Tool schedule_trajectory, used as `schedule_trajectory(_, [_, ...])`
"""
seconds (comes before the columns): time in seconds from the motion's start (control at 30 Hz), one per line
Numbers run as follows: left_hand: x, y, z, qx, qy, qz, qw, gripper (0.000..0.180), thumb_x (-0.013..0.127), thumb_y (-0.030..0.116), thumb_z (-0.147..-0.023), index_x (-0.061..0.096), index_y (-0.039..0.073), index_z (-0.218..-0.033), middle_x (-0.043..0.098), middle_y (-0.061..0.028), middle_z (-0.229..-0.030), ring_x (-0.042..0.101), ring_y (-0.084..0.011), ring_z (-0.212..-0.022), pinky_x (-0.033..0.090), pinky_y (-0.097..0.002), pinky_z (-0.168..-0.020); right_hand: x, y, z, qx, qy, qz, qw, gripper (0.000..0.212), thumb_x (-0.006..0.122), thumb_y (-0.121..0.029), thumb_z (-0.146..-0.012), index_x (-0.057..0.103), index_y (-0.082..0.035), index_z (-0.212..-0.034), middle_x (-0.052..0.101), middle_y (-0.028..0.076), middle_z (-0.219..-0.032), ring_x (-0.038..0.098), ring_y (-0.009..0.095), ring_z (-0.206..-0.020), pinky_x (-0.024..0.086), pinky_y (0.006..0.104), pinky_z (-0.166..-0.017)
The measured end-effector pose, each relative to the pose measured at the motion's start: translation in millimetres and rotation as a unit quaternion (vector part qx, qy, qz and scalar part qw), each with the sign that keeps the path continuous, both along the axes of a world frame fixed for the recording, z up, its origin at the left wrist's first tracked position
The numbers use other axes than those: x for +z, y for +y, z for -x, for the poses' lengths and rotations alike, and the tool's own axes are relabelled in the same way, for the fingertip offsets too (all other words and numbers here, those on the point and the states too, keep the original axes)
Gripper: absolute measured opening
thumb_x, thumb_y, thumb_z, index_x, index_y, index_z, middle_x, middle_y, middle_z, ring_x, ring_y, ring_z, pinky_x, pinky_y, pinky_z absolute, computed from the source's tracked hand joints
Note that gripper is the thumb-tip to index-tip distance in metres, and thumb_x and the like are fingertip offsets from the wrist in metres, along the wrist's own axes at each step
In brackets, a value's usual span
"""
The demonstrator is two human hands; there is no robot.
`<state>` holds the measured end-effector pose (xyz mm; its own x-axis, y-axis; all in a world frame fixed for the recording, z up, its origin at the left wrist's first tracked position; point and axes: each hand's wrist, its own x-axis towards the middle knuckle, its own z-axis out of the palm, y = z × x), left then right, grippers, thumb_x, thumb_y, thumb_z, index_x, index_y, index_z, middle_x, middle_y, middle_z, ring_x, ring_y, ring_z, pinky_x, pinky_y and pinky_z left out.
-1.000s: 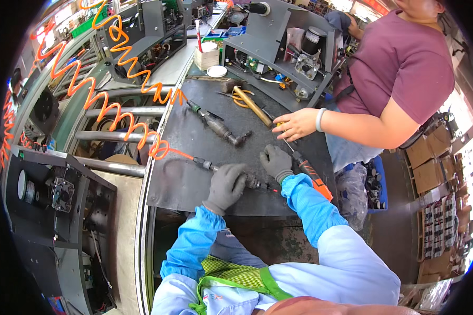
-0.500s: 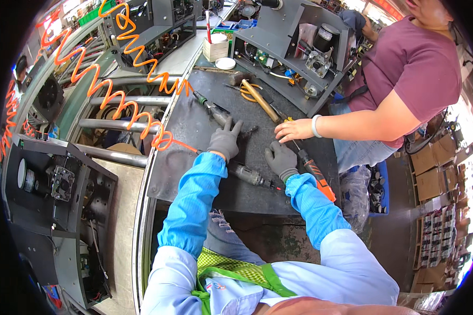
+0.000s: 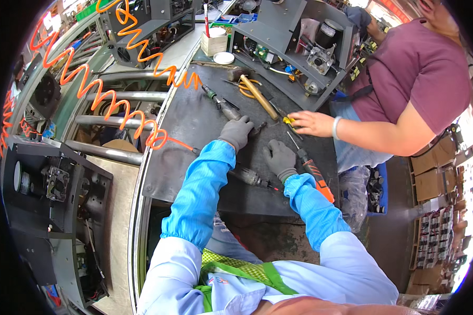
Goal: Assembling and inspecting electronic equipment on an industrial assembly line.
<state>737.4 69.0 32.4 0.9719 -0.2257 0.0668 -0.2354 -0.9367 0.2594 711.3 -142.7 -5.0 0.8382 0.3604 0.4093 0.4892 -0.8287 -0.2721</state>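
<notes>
My left hand [image 3: 236, 133], in a grey glove, is closed on the front end of a dark air screwdriver [image 3: 227, 108] joined to a coiled orange hose. A small dark piece [image 3: 258, 128] lies by its fingertips. Over the black tabletop, my right hand [image 3: 280, 159] has its gloved fingers curled in; anything inside them is hidden. Beside it lies an orange and black screwdriver [image 3: 316, 177] with a long shaft. A second air screwdriver [image 3: 251, 176] rests nearer to me, partly behind my left sleeve.
A co-worker's hand [image 3: 311, 124] reaches in from the right at a yellow-handled tool [image 3: 288, 121]. Beyond are a hammer [image 3: 258, 97], orange-handled pliers [image 3: 248, 90] and an open grey machine housing [image 3: 278, 31]. Orange coiled hoses [image 3: 110, 94] hang over the rollers [image 3: 126, 100] at left.
My left hand's raised, spread fingers have come down around the air screwdriver, which has shifted to the right. The co-worker's hand has drawn back a little to the right. My right hand stays curled.
</notes>
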Motion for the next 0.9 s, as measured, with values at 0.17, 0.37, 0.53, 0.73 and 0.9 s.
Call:
schedule_trajectory(0.17, [7, 1, 20, -0.019, -0.031, 0.06, 0.998, 0.049, 0.061, 0.012, -0.079, 0.056, 0.015, -0.128, 0.052, -0.0171, -0.133, 0.064, -0.0374, -0.103, 0.052, -0.045, -0.089, -10, 1, 0, 0.016, -0.013, 0.001, 1.0, 0.023, 0.059, -0.037, -0.089, 0.055, -0.014, -0.09, 0.063, 0.013, -0.087, 0.064, 0.035, -0.075, 0.05, 0.0498, -0.064])
schedule_trajectory(0.37, [19, -15, 106, -0.07, -0.083, 0.101, 0.989, 0.046, 0.064, 0.024, -0.082, 0.055, 0.014, -0.126, 0.057, -0.0142, -0.126, 0.058, -0.0366, -0.111, 0.047, -0.0485, -0.094, -7, -6, -3, 0.018, -0.012, 0.012, 1.0, 0.023, 0.059, -0.037, -0.089, 0.055, -0.013, -0.09, 0.063, 0.014, -0.086, 0.064, 0.037, -0.074, 0.049, 0.052, -0.063])
schedule_trajectory(0.53, [9, -20, 183, -0.074, -0.195, 0.137, 0.968, 0.047, 0.064, 0.029, -0.085, 0.055, 0.013, -0.128, 0.057, -0.011, -0.126, 0.046, -0.0357, -0.127, 0.037, -0.0525, -0.104, 1, 2, -2, 0.01, 0.012, 0.011, 1.0, 0.024, 0.058, -0.037, -0.088, 0.055, -0.013, -0.09, 0.063, 0.015, -0.087, 0.064, 0.038, -0.079, 0.049, 0.0537, -0.064])
schedule_trajectory(0.73, [-13, -30, 207, -0.061, -0.177, 0.309, 0.933, 0.037, 0.062, 0.019, -0.088, 0.055, 0.009, -0.122, 0.06, -0.0149, -0.119, 0.062, -0.0378, -0.099, 0.053, -0.0449, -0.082, 0, 0, -1, 0.007, 0.0, 0.004, 1.0, 0.025, 0.058, -0.037, -0.088, 0.055, -0.012, -0.089, 0.064, 0.015, -0.086, 0.064, 0.038, -0.08, 0.049, 0.0528, -0.067])
schedule_trajectory(0.9, [-26, -23, 195, -0.022, -0.117, 0.41, 0.904, 0.024, 0.062, 0.022, -0.091, 0.061, 0.005, -0.108, 0.064, -0.0177, -0.096, 0.063, -0.0379, -0.091, 0.051, -0.0451, -0.079, -4, 1, -2, 0.034, 0.008, -0.003, 0.999, 0.025, 0.058, -0.037, -0.088, 0.056, -0.012, -0.09, 0.064, 0.014, -0.087, 0.063, 0.038, -0.08, 0.048, 0.0527, -0.068])
